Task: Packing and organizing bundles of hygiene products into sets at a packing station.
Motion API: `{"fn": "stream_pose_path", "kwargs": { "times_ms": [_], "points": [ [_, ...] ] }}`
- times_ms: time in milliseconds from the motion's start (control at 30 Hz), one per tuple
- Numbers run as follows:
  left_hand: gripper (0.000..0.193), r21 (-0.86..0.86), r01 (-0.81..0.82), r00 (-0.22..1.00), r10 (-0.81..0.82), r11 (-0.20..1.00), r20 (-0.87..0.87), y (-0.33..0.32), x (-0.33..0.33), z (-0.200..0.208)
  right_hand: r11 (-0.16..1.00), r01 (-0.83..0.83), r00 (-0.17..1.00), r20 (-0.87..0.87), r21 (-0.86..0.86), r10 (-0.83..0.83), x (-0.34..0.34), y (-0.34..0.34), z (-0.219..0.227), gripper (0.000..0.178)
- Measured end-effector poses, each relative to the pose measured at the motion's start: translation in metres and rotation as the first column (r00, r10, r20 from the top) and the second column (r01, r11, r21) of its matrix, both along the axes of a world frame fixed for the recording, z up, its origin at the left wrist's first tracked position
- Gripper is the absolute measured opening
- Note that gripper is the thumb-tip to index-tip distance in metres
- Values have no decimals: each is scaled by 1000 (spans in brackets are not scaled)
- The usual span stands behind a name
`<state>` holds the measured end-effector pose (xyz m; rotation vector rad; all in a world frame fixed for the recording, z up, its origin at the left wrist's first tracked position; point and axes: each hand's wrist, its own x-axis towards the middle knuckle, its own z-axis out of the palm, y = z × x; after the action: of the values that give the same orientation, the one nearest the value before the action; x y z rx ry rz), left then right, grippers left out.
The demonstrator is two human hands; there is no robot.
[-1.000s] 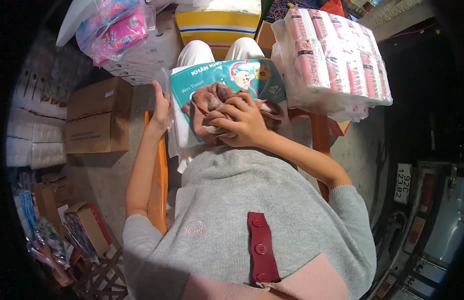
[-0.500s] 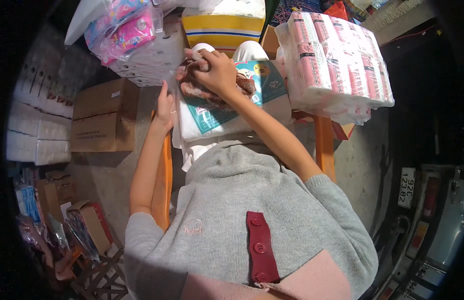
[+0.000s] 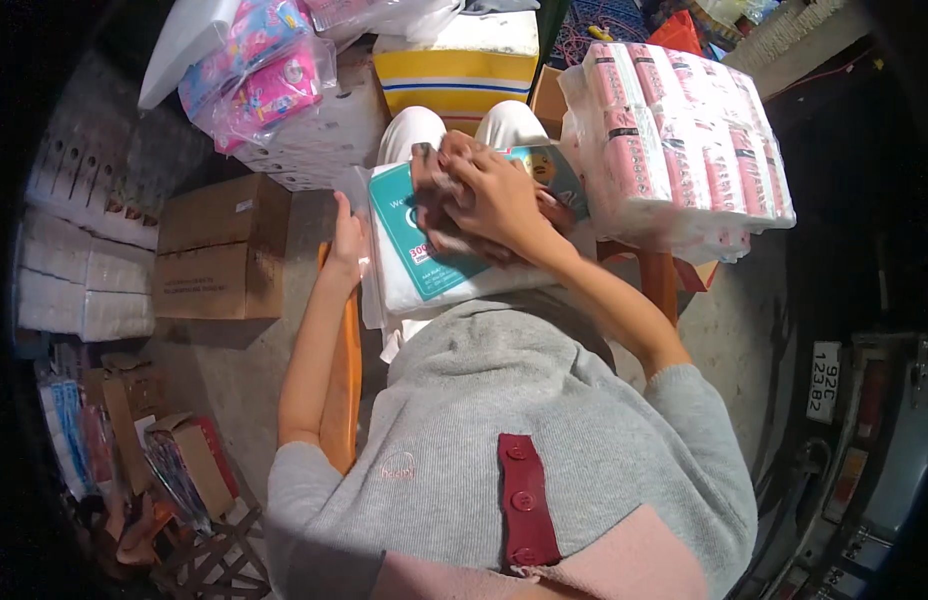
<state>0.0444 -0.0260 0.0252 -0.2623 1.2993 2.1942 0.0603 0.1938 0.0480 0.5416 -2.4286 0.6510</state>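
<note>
A white, plastic-wrapped pack (image 3: 392, 268) with a teal printed front lies flat across my lap. On top of it my right hand (image 3: 496, 200) is closed over a crumpled brown and pinkish cloth (image 3: 429, 205), pressing it against the teal front. The cloth and fingers are somewhat blurred. My left hand (image 3: 348, 240) rests upright against the pack's left side, fingers stretched and thumb pointing up, beside a loose clear plastic edge. Part of the pack's printed front, with a yellow cartoon face, is hidden under my right hand and the cloth.
Pink-and-white wrapped packs (image 3: 674, 150) are stacked at the right. Ahead stands a yellow and white box (image 3: 454, 70). Bright pink and blue packages (image 3: 274, 80) lie on white packs at the upper left. A cardboard box (image 3: 219, 250) sits on the floor. Orange chair arms (image 3: 341, 380) flank me.
My right hand and the cloth have moved right across the pack, uncovering more of the teal front's left part. My left hand stays at the pack's side. The whole view has shifted slightly.
</note>
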Motion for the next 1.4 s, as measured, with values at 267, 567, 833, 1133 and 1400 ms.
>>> {"fn": "stream_pose_path", "kwargs": {
  "times_ms": [267,567,833,1133,1400],
  "points": [
    [70,-238,-180,981,157,954,-116,-13,-12,-38,979,-131,751,629,-155,201,86,70,33,36],
    [46,-407,-658,390,-176,633,-904,-3,9,17,988,-22,231,961,-150,151,103,123,29,50],
    [64,-723,-560,-97,-899,405,-428,-11,13,54,979,10,300,935,-202,190,102,169,6,52],
    [50,-575,-474,-157,-707,667,-690,-10,20,89,857,120,239,853,-501,465,82,165,-10,40],
    [47,-460,-352,236,-399,815,-886,-34,21,94,784,148,311,781,-602,541,113,166,15,41]
  ]
}}
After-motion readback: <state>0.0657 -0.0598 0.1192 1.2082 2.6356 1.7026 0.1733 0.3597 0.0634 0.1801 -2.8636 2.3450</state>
